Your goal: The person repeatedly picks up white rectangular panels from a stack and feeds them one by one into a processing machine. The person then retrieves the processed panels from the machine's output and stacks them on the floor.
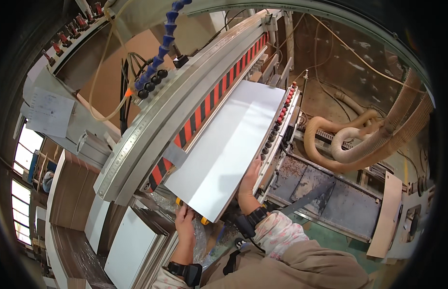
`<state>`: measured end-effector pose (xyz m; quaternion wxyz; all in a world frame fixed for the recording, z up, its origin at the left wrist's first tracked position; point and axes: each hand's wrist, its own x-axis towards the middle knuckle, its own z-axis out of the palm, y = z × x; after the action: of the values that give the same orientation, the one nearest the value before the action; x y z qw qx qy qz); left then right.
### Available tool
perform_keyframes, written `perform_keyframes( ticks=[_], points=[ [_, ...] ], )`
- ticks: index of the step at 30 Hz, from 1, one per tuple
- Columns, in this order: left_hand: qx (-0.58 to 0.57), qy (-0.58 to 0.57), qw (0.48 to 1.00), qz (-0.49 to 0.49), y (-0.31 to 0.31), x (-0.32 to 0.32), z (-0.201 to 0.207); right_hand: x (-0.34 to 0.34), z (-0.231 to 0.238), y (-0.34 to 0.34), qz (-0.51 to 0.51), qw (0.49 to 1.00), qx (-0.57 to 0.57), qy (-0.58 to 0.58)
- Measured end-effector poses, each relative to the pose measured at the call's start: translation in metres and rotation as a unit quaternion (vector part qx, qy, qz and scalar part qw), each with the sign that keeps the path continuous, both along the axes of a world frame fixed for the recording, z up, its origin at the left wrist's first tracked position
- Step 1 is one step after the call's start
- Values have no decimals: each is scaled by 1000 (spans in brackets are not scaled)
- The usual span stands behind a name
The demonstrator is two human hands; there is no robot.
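A long white panel (233, 139) lies flat on the machine, slanting from near left to far right beside a red-and-black striped guard (204, 108). At the panel's near left end, my left hand (184, 216) grips the edge, close to a yellow roller (179, 201); its fingertips are partly hidden. My right hand (250, 178) holds the panel's right long edge toward its near end, with the fingers along that side. Beyond it runs a row of red and black rollers (277, 126) along the same edge. Both wrists wear black devices.
A grey metal beam (171, 91) arches over the panel's left. Blue segmented hose (164, 48) hangs above it. White boards (130, 245) stand stacked at lower left. Ribbed hoses (349, 144) coil at right, behind a dusty metal bed (325, 192). A tan board (385, 214) leans there.
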<state>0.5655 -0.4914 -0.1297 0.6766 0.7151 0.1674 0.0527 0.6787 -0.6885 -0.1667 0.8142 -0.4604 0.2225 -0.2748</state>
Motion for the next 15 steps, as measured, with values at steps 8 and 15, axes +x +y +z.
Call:
perform_keyframes(
  ticks=[8, 15],
  points=[
    [-109, 1, 993, -42, -4, -10, 4, -1, 11, 6, -45, 997, -59, -20],
    [-46, 12, 994, -98, 3, -10, 0, 7, -17, -1, -34, 999, -19, -33]
  ],
)
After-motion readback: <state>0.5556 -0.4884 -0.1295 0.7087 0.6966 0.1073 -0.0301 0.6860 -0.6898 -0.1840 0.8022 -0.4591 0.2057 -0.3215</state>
